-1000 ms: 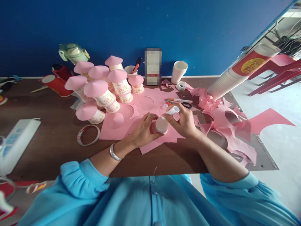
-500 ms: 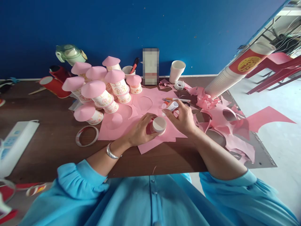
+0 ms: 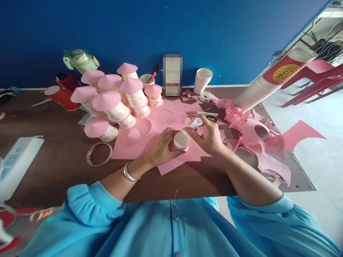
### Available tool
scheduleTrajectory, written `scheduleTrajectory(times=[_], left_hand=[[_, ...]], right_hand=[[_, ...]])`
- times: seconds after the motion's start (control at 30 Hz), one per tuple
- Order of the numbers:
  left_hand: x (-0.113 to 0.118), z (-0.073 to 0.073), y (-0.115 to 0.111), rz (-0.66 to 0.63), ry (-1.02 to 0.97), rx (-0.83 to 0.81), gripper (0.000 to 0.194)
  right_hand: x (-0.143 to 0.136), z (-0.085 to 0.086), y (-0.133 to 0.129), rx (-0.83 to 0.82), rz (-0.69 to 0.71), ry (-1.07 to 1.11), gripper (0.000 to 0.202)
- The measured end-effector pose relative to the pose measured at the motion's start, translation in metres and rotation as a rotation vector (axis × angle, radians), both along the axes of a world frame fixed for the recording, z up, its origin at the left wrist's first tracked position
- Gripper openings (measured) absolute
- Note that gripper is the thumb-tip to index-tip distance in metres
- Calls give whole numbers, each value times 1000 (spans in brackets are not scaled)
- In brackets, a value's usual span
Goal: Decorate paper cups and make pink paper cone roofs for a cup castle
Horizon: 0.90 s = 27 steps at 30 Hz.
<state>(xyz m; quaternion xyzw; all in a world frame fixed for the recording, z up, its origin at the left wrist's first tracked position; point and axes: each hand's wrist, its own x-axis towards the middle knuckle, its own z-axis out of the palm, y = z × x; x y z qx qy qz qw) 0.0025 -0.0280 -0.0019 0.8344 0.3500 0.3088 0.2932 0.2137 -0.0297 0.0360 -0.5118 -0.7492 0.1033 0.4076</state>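
My left hand is wrapped round a small paper cup, its pale round end facing up. In my right hand is a white glue stick, tilted, with its lower end close to the cup's rim. Pink paper sheets lie beneath both hands. To the left stand several decorated cups with pink cone tops. A pen and scissors, partly hidden, lie behind my right hand.
A tape roll lies at the left, beyond it a power strip. Cut pink scraps and a tall leaning cup stack are at the right. At the back are a phone-like object, white cups and a green-lidded bottle.
My right hand has brought the glue stick slightly lower and closer to the cup's rim. My left hand still holds the cup in about the same place.
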Motion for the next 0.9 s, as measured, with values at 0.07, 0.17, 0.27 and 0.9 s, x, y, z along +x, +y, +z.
scheduleTrajectory(times=[0.07,0.17,0.27,0.9], left_hand=[[-2,1,1,-33,-24,38,55],[-3,1,1,-46,-25,34,59],[-5,3,0,-12,-2,-31,59],[-9,6,4,-118,28,29,53]], right_hand=[[1,-1,2,-14,-16,3,23],[2,-1,2,-35,-30,34,22],[2,2,-1,-21,-9,64,18],[-1,4,-3,17,66,37,21]])
